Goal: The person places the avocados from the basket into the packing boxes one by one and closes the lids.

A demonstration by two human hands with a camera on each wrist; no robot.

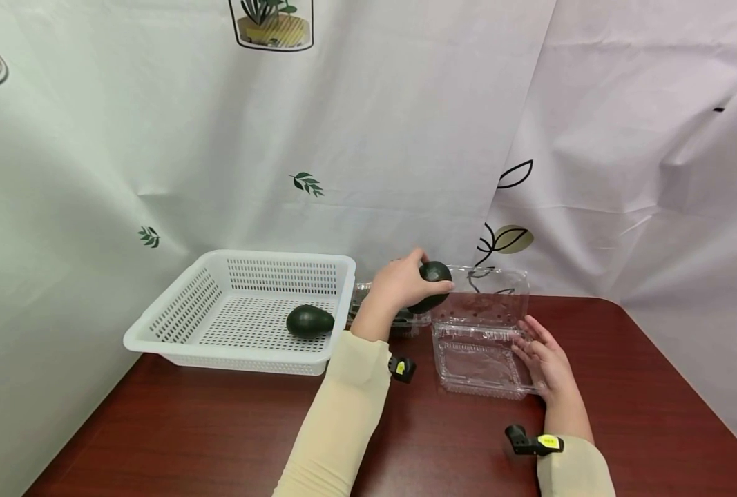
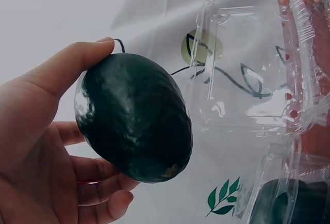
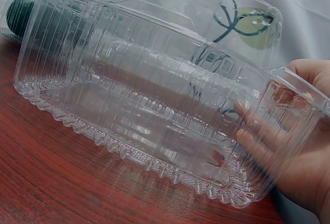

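Note:
My left hand [image 1: 399, 281] grips a dark green avocado [image 2: 135, 118], thumb on top and fingers beneath. It is raised beside the upright lid [image 1: 489, 297] of a clear plastic clamshell box [image 1: 476, 366]. The box stands open on the table, its ribbed base bare inside. At the box's right wall, my right hand [image 1: 545, 362] rests with loosely extended fingers, seen through the plastic in the right wrist view. Another clear box [image 1: 360, 293] stands behind my left forearm, partly hidden; dark green avocado [image 3: 44, 20] shows through its plastic.
A white slotted basket [image 1: 237, 355] stands to the left, with one avocado [image 1: 309, 322] lying at its right side. Everything stands on a reddish-brown table [image 1: 219, 428]. A pale printed curtain [image 1: 405, 138] hangs close behind the basket and boxes.

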